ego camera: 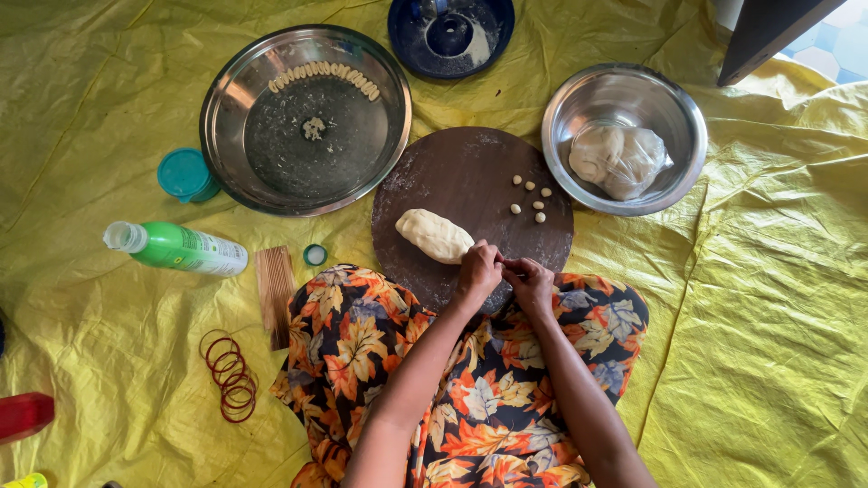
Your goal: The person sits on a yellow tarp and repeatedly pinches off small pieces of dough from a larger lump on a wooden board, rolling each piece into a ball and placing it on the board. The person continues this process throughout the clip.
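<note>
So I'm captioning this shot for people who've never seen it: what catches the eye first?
Two hands, left hand and right hand, meet fingertip to fingertip at the near edge of a round dark wooden board, beside a pale oblong lump of dough. Behind it, on the crinkled yellow plastic sheet, lie a wide steel tray with a row of small dough pieces and a steel bowl holding bagged dough.

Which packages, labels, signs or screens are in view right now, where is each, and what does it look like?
Green plastic bottle: lying on its side on the yellow sheet, left of the round dark wooden board; white printed label, clear open neck.
Clear plastic bag of pale dough: inside the small steel bowl, upper right; crumpled, unprinted.
Teal round lidded tub: beside the large steel plate; no label visible.
No signs or screens.
</note>
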